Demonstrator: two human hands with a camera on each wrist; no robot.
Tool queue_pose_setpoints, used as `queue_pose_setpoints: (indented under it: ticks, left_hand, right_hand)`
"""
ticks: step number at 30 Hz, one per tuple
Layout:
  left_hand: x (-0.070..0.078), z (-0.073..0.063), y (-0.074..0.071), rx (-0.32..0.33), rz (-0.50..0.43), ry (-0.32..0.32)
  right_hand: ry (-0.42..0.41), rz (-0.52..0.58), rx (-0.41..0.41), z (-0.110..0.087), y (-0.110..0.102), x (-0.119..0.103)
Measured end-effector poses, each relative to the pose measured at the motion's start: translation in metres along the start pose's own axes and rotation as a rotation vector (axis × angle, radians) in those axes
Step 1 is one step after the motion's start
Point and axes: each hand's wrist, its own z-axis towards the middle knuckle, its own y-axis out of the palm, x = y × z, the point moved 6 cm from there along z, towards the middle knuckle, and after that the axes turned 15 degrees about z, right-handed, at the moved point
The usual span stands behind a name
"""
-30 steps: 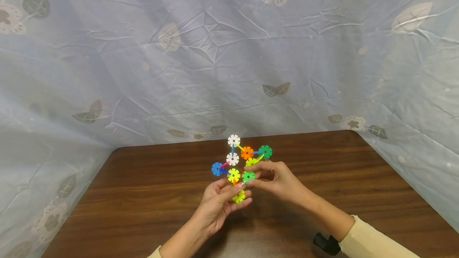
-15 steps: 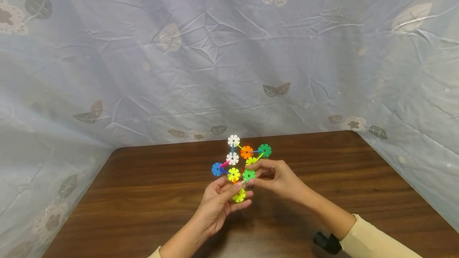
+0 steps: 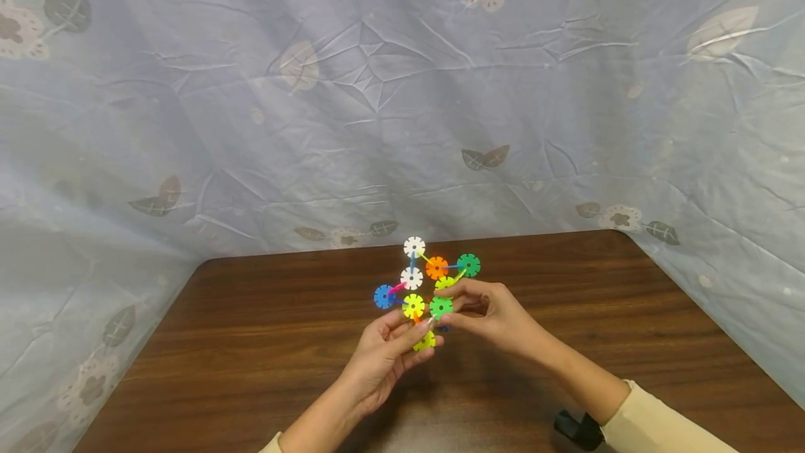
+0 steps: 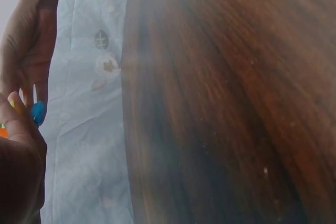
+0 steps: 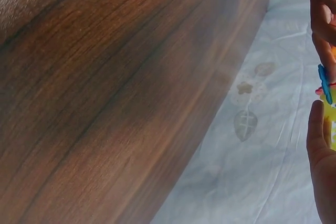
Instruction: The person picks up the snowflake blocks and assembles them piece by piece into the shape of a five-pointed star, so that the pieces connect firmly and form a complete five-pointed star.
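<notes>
Above the table, both hands hold a linked structure of notched plastic discs. Its upper part has a white disc [image 3: 409, 242], an orange disc [image 3: 431, 272] and a dark green disc [image 3: 473, 271]. To the left is a blue disc [image 3: 380, 300], near a yellow disc [image 3: 408, 311]. My left hand [image 3: 383, 361] grips the bottom end, its thumb over the joint by a lower yellow disc [image 3: 425, 342]. My right hand [image 3: 497, 314] pinches around a light green disc [image 3: 445, 312] with thumb and index finger. Fingers hide some joints. Only edges of the structure, such as a blue disc [image 5: 324, 83], show in the wrist views.
A brown wood-grain table [image 3: 264, 341] lies below the hands. Pale floral cloth [image 3: 377, 124] hangs behind it and along both sides. Near the right sleeve, a small black object [image 3: 577, 430] sits at the front of the table.
Both hands and the disc structure have shifted slightly to the right. The lower yellow disc has tilted a little and shows less behind the left hand. Both grips stay much the same.
</notes>
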Motion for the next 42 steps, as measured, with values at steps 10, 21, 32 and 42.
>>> queue_pose_setpoints:
  ticks: [10, 21, 32, 42]
  left_hand:
    - [-0.0006, -0.0002, -0.001, 0.05, -0.035, 0.01]
    - [-0.0005, -0.0029, -0.0001, 0.044, -0.054, 0.009]
    - [0.001, -0.0041, 0.0012, 0.077, -0.046, 0.013]
    - [-0.0028, -0.0052, -0.0006, 0.178, -0.095, 0.023]
  right_hand:
    - [0.012, 0.023, 0.008, -0.0003, -0.0003, 0.0003]
    - [0.02, 0.001, -0.007, -0.0002, -0.0018, 0.001]
    - [0.0, 0.018, 0.004, 0.0022, -0.0028, 0.0]
    - [0.003, 0.004, 0.013, 0.005, 0.0032, -0.0012]
